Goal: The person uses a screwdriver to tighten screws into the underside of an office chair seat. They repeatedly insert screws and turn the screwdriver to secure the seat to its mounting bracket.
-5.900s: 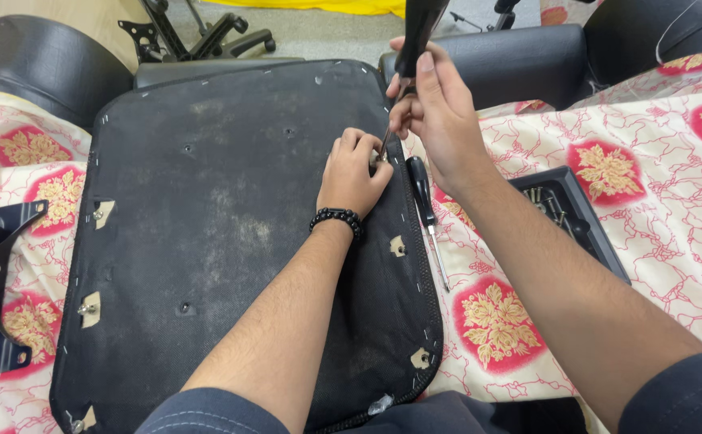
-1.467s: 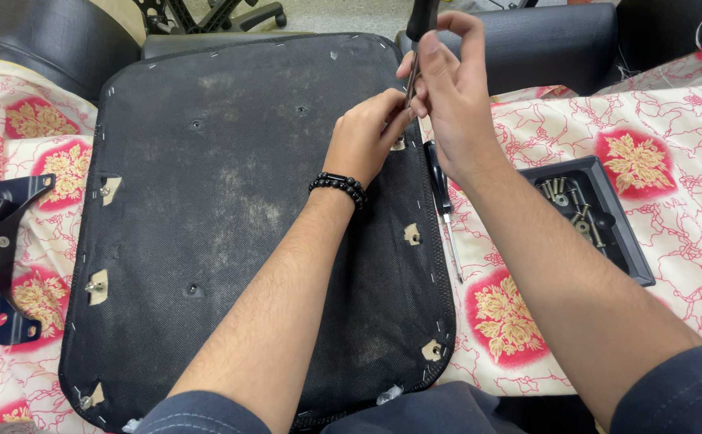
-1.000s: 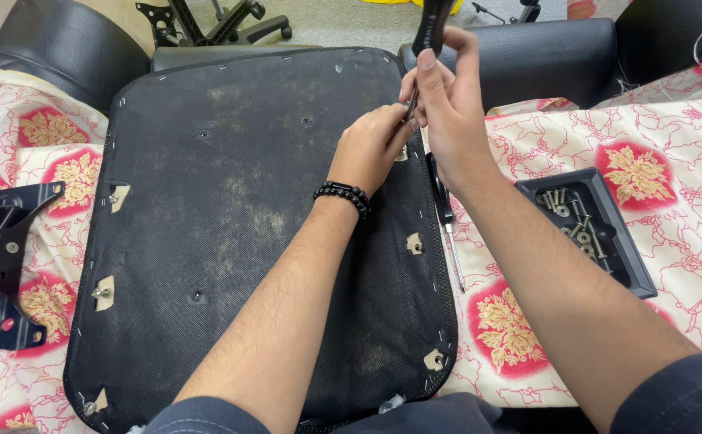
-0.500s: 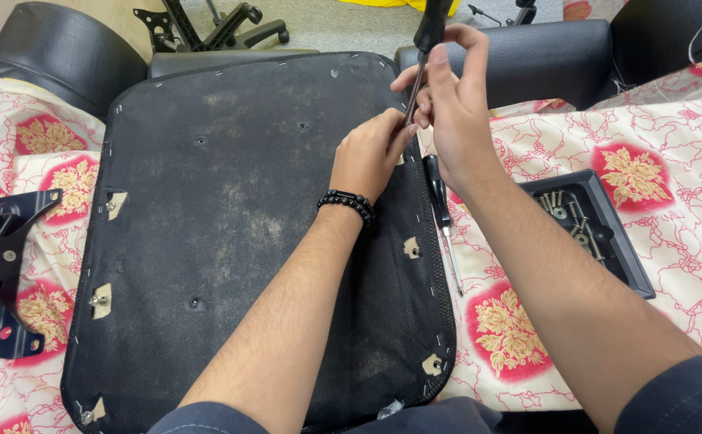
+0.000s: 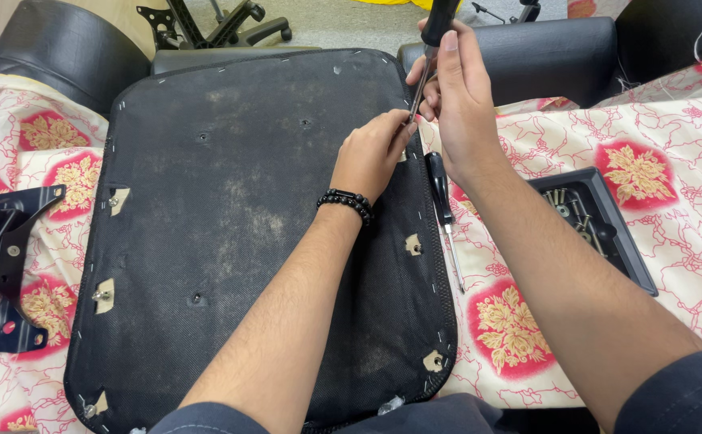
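A large black fabric-covered chair seat base (image 5: 230,225) lies upside down on a floral cloth. My right hand (image 5: 459,96) grips the black handle of a screwdriver (image 5: 431,32) held upright, its metal shaft pointing down at the seat's right edge. My left hand (image 5: 371,157), with a black bead bracelet at the wrist, rests on the seat beside the shaft, its fingertips pinched close to the screwdriver's tip. What the tip touches is hidden by my fingers.
A second screwdriver (image 5: 445,213) lies on the cloth just right of the seat. A black tray (image 5: 632,257) with several screws sits at the right. A black metal bracket (image 5: 1,273) lies at the left. Black cushions and a chair base stand beyond.
Both hands stay at the seat's right edge. The view has shifted slightly, and the screwdriver has kept upright with small turns of my right hand.
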